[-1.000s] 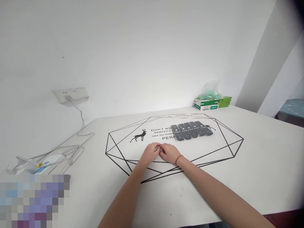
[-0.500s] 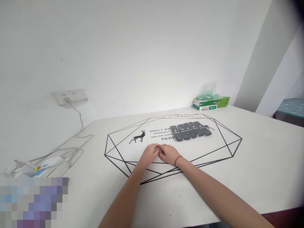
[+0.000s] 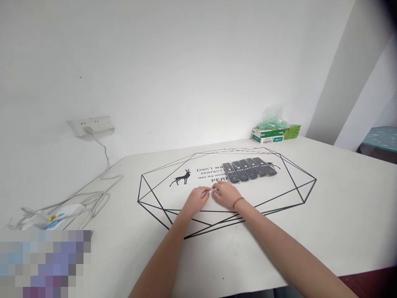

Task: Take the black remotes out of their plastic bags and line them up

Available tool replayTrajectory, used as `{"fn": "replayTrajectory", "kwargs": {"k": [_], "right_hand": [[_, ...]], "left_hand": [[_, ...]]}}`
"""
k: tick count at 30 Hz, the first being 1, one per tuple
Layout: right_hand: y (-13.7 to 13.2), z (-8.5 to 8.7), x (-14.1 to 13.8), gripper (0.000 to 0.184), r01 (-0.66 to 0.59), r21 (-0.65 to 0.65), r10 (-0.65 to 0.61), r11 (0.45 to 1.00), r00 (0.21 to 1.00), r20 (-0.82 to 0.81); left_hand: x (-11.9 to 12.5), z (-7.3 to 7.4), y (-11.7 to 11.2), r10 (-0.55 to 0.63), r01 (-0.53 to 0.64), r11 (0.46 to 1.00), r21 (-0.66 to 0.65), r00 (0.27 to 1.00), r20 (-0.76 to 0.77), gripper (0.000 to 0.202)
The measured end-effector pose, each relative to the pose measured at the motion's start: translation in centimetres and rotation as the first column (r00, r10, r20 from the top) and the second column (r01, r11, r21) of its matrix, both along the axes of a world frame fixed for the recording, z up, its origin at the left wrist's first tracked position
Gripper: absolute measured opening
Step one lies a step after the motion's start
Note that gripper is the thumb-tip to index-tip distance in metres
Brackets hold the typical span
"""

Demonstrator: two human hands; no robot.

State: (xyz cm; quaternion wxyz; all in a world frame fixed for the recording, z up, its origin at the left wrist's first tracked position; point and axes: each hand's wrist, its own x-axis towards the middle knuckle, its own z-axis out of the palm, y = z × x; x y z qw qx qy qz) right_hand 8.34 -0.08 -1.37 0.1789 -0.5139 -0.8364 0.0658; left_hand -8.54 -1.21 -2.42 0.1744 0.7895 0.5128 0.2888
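My left hand (image 3: 196,200) rests on the white table (image 3: 341,215) with its fingers curled together; I cannot make out anything in them. My right hand (image 3: 226,193), a red cord round its wrist, lies just to the right of it with fingers curled, a small gap between the two hands. It is close to the near end of a row of several black remote controls (image 3: 249,169) lying side by side in clear wrap on the table's printed deer and line pattern.
A green tissue box (image 3: 276,133) with a plastic bag on it stands at the back by the wall. A wall socket (image 3: 91,125) feeds a white cable to a power strip (image 3: 56,217) on the left. A blurred patch covers the lower left corner.
My hands, touching before, have parted. The right hand has moved up and right, towards the remote controls. The left hand has stayed almost still.
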Motion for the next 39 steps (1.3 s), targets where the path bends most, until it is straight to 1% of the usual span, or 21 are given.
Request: {"fn": "replayTrajectory", "kwargs": {"k": [2,4,5,7,9,12,15,17,21,23,24,26,27,28,29,31,33,34,36,38,39], "right_hand": [[0.5,0.5,1.0,0.037,0.183,0.056,-0.183,0.981,0.983,-0.017],[1.0,0.7,1.9,0.048,0.381,0.087,-0.378,0.921,0.925,-0.044],[1.2,0.7,2.2,0.053,0.454,0.091,-0.451,0.887,0.891,-0.049],[1.6,0.5,2.8,0.056,0.535,0.081,-0.534,0.841,0.845,-0.031],[1.8,0.2,3.0,0.05,0.56,0.045,-0.561,0.827,0.827,0.014],[2.0,0.0,3.1,0.034,0.542,0.008,-0.542,0.84,0.838,0.061],[1.9,0.1,3.1,0.024,0.517,0.031,-0.518,0.856,0.854,0.05],[1.7,0.2,3.0,0.02,0.501,-0.012,-0.501,0.866,0.866,0.007],[1.3,0.0,2.5,0.011,0.387,-0.131,-0.407,0.913,0.891,-0.203],[1.2,-0.3,2.2,0.012,0.325,-0.173,-0.365,0.93,0.868,-0.337],[1.2,-0.3,2.1,0.018,0.31,-0.202,-0.367,0.929,0.839,-0.401],[1.2,-0.4,2.0,0.038,0.307,-0.285,-0.415,0.908,0.754,-0.51],[1.1,-0.3,2.0,0.049,0.291,-0.351,-0.448,0.89,0.699,-0.557],[1.1,-0.2,2.0,0.057,0.237,-0.438,-0.48,0.867,0.635,-0.606],[1.1,-0.1,2.1,0.06,0.145,-0.527,-0.507,0.837,0.568,-0.649],[1.0,0.1,2.2,0.052,-0.08,-0.637,-0.539,0.767,0.459,-0.706],[0.8,0.3,2.2,0.04,-0.248,-0.65,-0.538,0.718,0.395,-0.745],[0.6,0.4,2.0,0.037,-0.308,-0.635,-0.526,0.708,0.369,-0.766],[0.1,0.8,1.5,0.039,-0.413,-0.584,-0.495,0.699,0.311,-0.812],[-0.7,1.3,0.7,0.047,-0.461,-0.522,-0.436,0.718,0.287,-0.853],[-1.2,1.6,0.3,0.051,-0.448,-0.495,-0.392,0.745,0.307,-0.868]], "left_hand": [[0.0,0.0,-0.1,0.012,-0.012,1.0,-0.01,1.0,0.004,0.029],[-0.1,0.0,-0.1,0.016,-0.015,1.0,-0.022,1.0,0.008,0.03],[-0.1,0.0,-0.1,0.016,-0.016,0.999,-0.028,1.0,0.009,0.03],[-0.1,-0.1,-0.1,0.02,-0.019,0.999,-0.033,1.0,0.011,0.03],[-0.2,-0.2,-0.1,0.02,-0.019,0.999,-0.032,1.0,0.012,0.03],[-0.2,-0.3,0.0,0.018,-0.017,0.999,-0.03,1.0,0.016,0.029],[-0.2,-0.2,-0.1,0.019,-0.019,0.999,-0.028,1.0,0.012,0.029],[-0.2,-0.1,-0.2,0.019,-0.019,1.0,-0.025,1.0,0.008,0.029],[-0.2,-0.1,-0.2,0.016,-0.016,1.0,-0.023,1.0,0.002,0.029],[-0.2,-0.2,-0.1,0.013,-0.013,1.0,-0.022,1.0,0.002,0.03],[-0.2,-0.2,0.0,0.014,-0.014,1.0,-0.022,1.0,0.002,0.03],[-0.2,-0.2,0.0,0.011,-0.011,1.0,-0.023,1.0,0.002,0.031],[-0.1,-0.2,0.0,0.011,-0.011,1.0,-0.023,1.0,0.001,0.031],[-0.1,-0.1,0.0,0.011,-0.011,1.0,-0.023,1.0,0.001,0.032],[-0.1,0.0,-0.1,0.01,-0.009,1.0,-0.023,1.0,0.005,0.033],[0.0,0.2,-0.3,0.007,-0.005,0.999,-0.046,0.999,0.033,0.036],[0.2,0.4,-0.4,0.019,-0.006,0.994,-0.109,0.993,0.114,0.041],[0.3,0.5,-0.5,0.037,-0.011,0.988,-0.154,0.985,0.17,0.044],[0.5,0.6,-0.4,0.094,-0.018,0.968,-0.249,0.951,0.295,0.05],[0.8,0.7,-0.3,0.125,0.022,0.947,-0.319,0.893,0.432,0.053],[0.9,0.8,-0.3,0.123,0.06,0.942,-0.33,0.853,0.507,0.052]]}}
